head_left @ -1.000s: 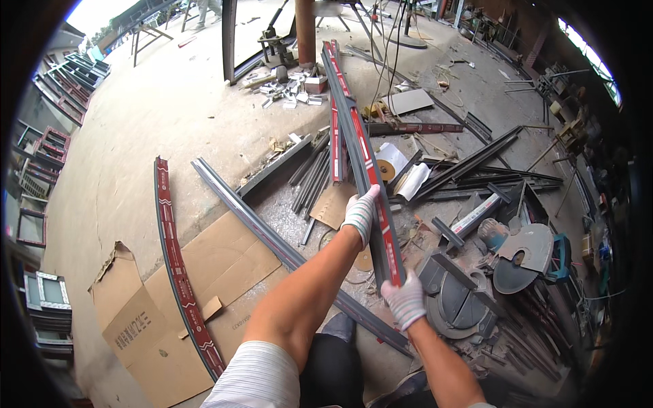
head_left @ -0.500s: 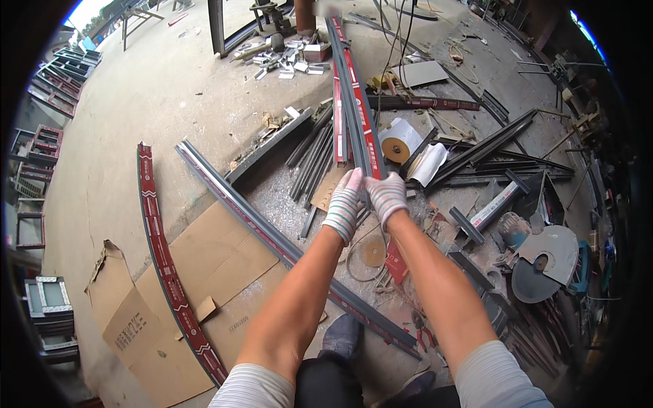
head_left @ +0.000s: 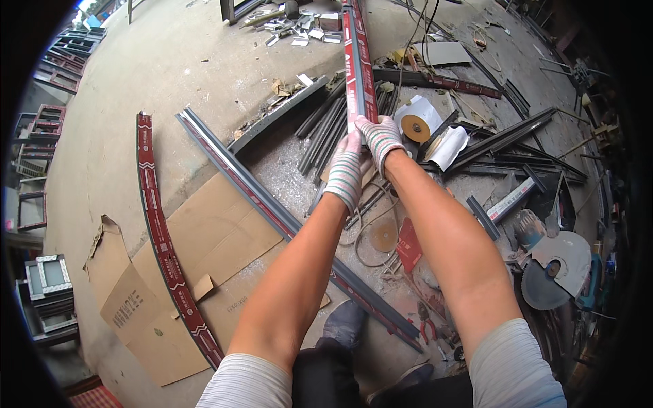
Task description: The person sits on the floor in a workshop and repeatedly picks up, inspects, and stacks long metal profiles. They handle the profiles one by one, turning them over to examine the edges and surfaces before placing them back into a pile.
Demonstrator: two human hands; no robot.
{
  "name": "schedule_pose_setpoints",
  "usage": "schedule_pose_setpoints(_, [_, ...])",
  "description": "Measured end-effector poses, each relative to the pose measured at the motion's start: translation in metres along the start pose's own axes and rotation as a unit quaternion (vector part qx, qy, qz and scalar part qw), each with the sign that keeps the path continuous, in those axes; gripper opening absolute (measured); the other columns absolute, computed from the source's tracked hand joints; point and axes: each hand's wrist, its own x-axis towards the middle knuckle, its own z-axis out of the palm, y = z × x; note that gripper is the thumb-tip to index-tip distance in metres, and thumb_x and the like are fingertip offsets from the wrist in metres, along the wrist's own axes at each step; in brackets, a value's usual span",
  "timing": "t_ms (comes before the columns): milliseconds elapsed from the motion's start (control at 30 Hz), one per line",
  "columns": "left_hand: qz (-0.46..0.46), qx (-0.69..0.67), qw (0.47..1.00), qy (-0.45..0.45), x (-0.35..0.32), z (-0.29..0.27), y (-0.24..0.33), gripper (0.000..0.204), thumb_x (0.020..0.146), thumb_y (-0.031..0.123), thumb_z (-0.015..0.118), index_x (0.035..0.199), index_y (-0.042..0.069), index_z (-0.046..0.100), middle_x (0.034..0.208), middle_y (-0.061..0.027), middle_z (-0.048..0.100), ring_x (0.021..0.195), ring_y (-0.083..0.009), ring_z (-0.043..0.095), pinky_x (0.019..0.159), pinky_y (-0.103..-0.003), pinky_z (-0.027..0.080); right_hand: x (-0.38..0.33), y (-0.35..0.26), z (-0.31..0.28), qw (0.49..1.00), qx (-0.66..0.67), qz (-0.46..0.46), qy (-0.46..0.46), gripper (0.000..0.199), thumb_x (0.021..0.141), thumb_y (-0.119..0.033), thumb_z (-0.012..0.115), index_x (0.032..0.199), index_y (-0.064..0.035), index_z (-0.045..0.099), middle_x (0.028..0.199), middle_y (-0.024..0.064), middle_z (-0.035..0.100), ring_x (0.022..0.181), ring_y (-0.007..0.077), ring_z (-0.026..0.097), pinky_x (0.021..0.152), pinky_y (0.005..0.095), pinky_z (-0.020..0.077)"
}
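Note:
Both my arms reach forward, each hand in a white striped glove. My left hand (head_left: 345, 173) is closed at the near end of a long metal profile (head_left: 359, 64) with red printed film. Just beyond it and to the right, my right hand (head_left: 381, 139) grips the same end. The profile runs away from me to the top edge; whether its two red faces belong to one bar or two, I cannot tell. A dark bundle of narrow metal bars (head_left: 326, 126) lies left of it. A brown cutting disc (head_left: 415, 128) rests on white paper to its right.
At left, a red-filmed profile (head_left: 161, 238) and a grey profile (head_left: 252, 187) cross flattened cardboard (head_left: 204, 238). A cut-off saw with a round blade (head_left: 544, 284) stands at right, near red-handled pliers (head_left: 426, 323). Metal offcuts (head_left: 299, 28) and cables (head_left: 423, 41) lie farther off.
My hands have moved farther forward with the profile, the right hand now ahead of the left. The profile shows more of its red faces. The view has shifted slightly.

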Motion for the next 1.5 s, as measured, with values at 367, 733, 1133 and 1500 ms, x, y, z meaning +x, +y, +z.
schedule_pose_setpoints(367, [0.098,-0.068,0.991,0.053,0.028,-0.014,0.034,0.041,0.102,0.034,0.065,0.138,0.017,0.055,0.116,-0.0017,0.061,0.116,-0.0189,0.058,0.109,-0.048,0.042,-0.187,0.155,-0.028,0.991,-0.122,-0.023,0.040,0.045,0.091,-0.018,0.072,0.133,-0.0027,0.062,0.123,0.0186,0.063,0.101,0.0263,0.067,0.092,0.0386,0.0566])
schedule_pose_setpoints(733, [0.242,0.249,0.901,0.260,-0.105,-0.150,0.058,0.044,0.102,0.020,0.067,0.139,-0.004,0.060,0.116,-0.0081,0.070,0.108,-0.0169,0.064,0.096,-0.030,0.052,-0.391,0.290,-0.093,0.865,-0.471,-0.113,-0.133,0.073,0.080,-0.032,0.079,0.140,0.0009,0.053,0.130,0.0251,0.055,0.120,0.0434,0.054,0.106,0.0532,0.0457])
schedule_pose_setpoints(1133, [-0.014,0.657,0.405,0.636,-0.339,-0.396,0.118,0.063,0.085,0.035,0.075,0.132,-0.004,0.061,0.131,-0.0269,0.063,0.123,-0.0424,0.061,0.109,-0.048,0.049,-0.362,0.278,-0.082,0.805,-0.552,-0.140,-0.166,0.050,0.089,-0.032,0.073,0.128,-0.0025,0.062,0.109,0.0170,0.063,0.102,0.0347,0.062,0.092,0.0484,0.0516])
schedule_pose_setpoints(1500, [-0.064,0.595,0.479,0.643,-0.370,-0.495,0.148,0.048,0.090,0.042,0.075,0.113,0.000,0.069,0.107,-0.0226,0.075,0.098,-0.0391,0.072,0.089,-0.047,0.055,-0.342,0.273,-0.086,0.801,-0.538,-0.087,-0.248,0.026,0.100,-0.023,0.061,0.117,-0.0039,0.065,0.107,0.0189,0.068,0.102,0.0379,0.066,0.091,0.0504,0.0539])
